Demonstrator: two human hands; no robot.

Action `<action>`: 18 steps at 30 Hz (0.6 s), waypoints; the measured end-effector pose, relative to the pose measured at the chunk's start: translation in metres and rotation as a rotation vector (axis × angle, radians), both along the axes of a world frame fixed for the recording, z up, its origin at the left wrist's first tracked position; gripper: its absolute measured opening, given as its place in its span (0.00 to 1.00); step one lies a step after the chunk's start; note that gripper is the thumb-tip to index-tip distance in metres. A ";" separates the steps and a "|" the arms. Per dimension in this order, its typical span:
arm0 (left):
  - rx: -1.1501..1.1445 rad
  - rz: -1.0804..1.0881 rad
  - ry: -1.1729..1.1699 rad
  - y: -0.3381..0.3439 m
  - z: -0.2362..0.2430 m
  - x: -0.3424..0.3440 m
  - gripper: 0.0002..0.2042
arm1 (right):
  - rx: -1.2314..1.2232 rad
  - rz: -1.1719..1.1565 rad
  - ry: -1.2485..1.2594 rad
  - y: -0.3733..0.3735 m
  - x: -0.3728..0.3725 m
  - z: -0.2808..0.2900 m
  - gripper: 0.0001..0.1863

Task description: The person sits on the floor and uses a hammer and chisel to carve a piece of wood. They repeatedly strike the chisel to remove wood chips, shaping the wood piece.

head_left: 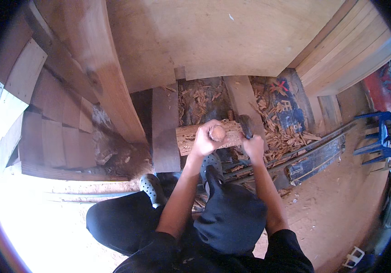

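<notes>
Pale, rough wood makes up the block, lying crosswise before the person, its left end at the edge of a dark plank. It looks stiff, fairly light for its bulk and dry rather than slippery, though its pitted face may splinter; its ends seem the best holds.

Both hands are closed. Over the block's middle, the left hand curls round a rod seen end-on, its length hidden; whether that hand also presses on the block cannot be told. By the block's right end, the right hand makes a fist round a dark tool, its visible part pointing away. It is probably hard and solid, best gripped low, where the fist sits.

Just on the near side of the block is a holed shoe, with a black-clad knee nearer the body; both crowd the space there. Loose chips litter the right of the block and could slide underfoot, and a long rail runs past them. Beyond the block a broad sheet closes off the far side; a beam slants to its left. Well apart, far right of the block, stands a blue chair.
</notes>
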State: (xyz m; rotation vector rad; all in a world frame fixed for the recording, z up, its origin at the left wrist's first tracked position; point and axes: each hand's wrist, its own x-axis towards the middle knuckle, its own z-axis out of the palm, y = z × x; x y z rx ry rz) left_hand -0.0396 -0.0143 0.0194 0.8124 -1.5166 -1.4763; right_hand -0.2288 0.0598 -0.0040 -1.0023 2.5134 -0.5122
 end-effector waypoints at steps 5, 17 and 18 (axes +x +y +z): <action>-0.050 -0.249 0.051 -0.014 0.013 0.006 0.19 | 0.050 0.053 0.026 -0.010 -0.009 -0.019 0.28; -0.280 -0.088 -0.121 -0.014 0.001 -0.005 0.09 | -0.037 0.103 -0.162 -0.014 -0.022 -0.040 0.22; -0.271 -0.089 -0.132 -0.014 0.002 -0.007 0.09 | 0.023 0.075 -0.182 -0.016 -0.022 -0.037 0.22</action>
